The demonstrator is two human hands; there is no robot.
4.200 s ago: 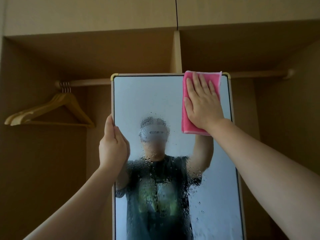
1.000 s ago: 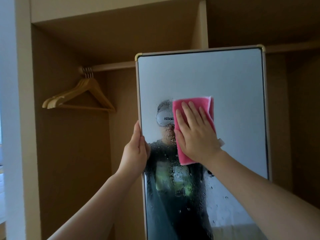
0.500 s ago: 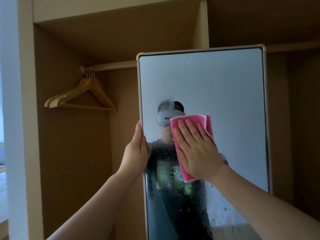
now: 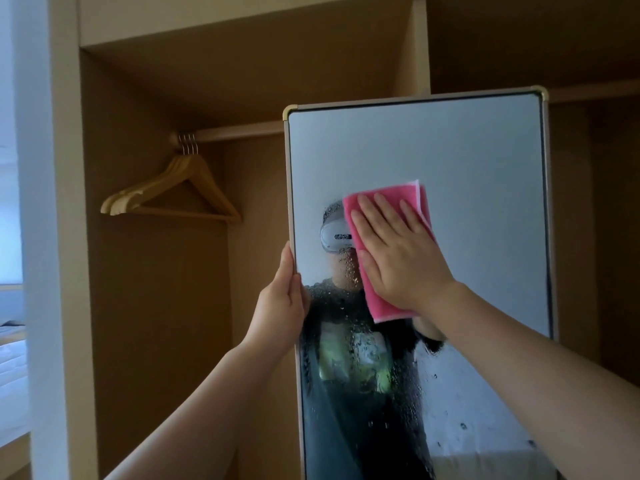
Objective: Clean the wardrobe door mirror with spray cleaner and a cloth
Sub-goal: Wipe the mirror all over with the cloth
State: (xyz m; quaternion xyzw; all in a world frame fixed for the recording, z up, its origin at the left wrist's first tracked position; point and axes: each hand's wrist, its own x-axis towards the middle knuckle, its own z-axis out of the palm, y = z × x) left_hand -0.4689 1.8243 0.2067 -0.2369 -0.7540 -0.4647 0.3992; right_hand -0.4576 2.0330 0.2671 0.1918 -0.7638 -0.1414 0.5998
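The tall framed mirror (image 4: 485, 161) stands in front of the open wardrobe, its lower half beaded with spray droplets. My right hand (image 4: 398, 251) lies flat with straight fingers on a folded pink cloth (image 4: 388, 310), pressing it against the glass at mid height. My left hand (image 4: 282, 306) grips the mirror's left edge, fingers curled round the frame. No spray bottle is in view.
Several wooden hangers (image 4: 173, 195) hang from the rail (image 4: 235, 131) in the wardrobe's left bay. A pale upright panel (image 4: 52, 237) stands at the left, with a bed edge (image 4: 12, 358) beyond it. The right bay behind the mirror is dark.
Over the last second my right hand slid the cloth down and then back up and right across the glass. My left hand kept its hold on the mirror's left edge.
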